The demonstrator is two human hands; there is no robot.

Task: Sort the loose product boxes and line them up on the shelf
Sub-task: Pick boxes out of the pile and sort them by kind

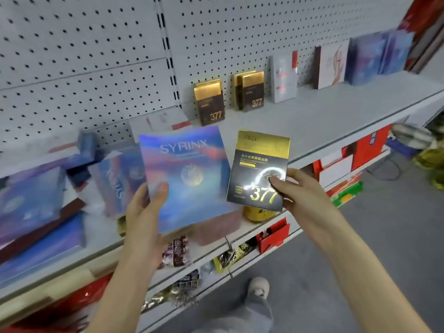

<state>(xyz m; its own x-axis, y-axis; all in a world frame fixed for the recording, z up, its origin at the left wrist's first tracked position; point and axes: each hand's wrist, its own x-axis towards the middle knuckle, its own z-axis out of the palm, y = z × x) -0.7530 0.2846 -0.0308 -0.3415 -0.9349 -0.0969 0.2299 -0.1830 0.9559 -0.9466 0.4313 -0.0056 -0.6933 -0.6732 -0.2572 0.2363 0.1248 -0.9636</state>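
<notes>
My left hand point(146, 207) grips a blue-pink iridescent SYRINX box point(189, 174) by its lower left edge, thumb on the front. My right hand point(302, 188) pinches a black-and-gold 377 box point(258, 169) at its right edge. Both boxes hang upright in front of the grey shelf point(312, 121). Upright against the pegboard stand a single 377 box point(209, 102), a pair of 377 boxes point(249, 91), a white box with red print point(284, 76), a white-and-brown box point(332, 64) and blue boxes point(378, 57). More SYRINX boxes point(48, 207) lie in a loose heap on the left.
Under the held boxes lie a pinkish box point(216, 229) and a gold item point(259, 213) on the shelf. Lower shelves carry red boxes point(274, 234) and snack packets point(177, 253). Grey floor and my shoe point(259, 287) are below right.
</notes>
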